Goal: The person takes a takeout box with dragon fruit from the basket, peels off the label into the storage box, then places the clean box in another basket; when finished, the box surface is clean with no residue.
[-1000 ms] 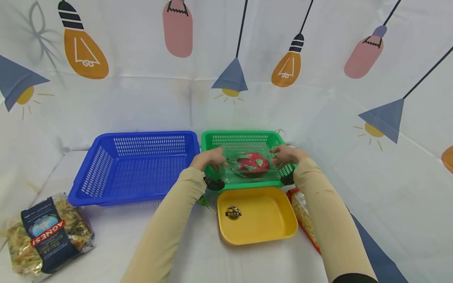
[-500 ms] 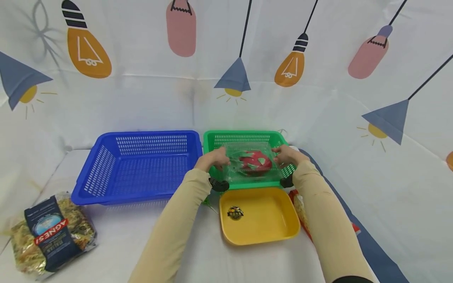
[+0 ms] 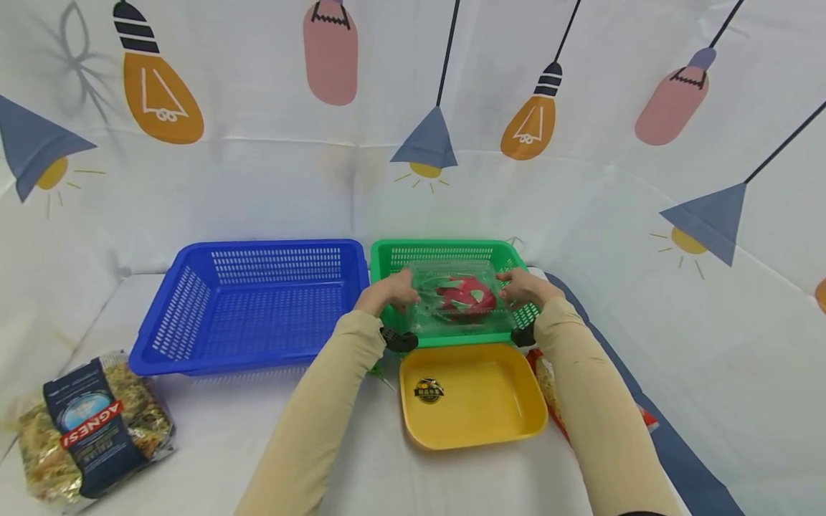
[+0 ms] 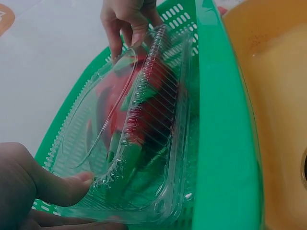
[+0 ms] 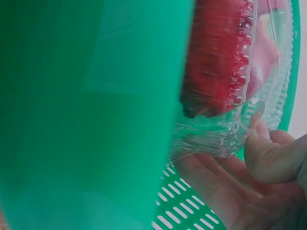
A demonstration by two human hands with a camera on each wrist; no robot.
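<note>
A clear plastic clamshell box (image 3: 429, 326) with a red-and-green dragon fruit (image 3: 466, 295) inside is in the green basket (image 3: 445, 245). My left hand (image 3: 390, 290) grips the box's left end. In the left wrist view its thumb lies on the lid edge, and the fingers reach underneath. At the opposite end my right hand (image 3: 525, 287) holds the box. The right wrist view shows that thumb on the lid corner, with the fingers below the box (image 5: 211, 141). The green basket wall hides part of the box there.
A blue basket (image 3: 252, 358) stands left of the green one. In front is a yellow tray (image 3: 474, 401) with a round sticker. An Agnesi pasta bag (image 3: 97, 430) lies at the front left. A red-edged bag (image 3: 548, 387) is partly hidden beneath the right forearm.
Both hands keep their hold on the clamshell box, which stays in the green basket. The whole view shifted slightly between the first two frames and is nearly still since.
</note>
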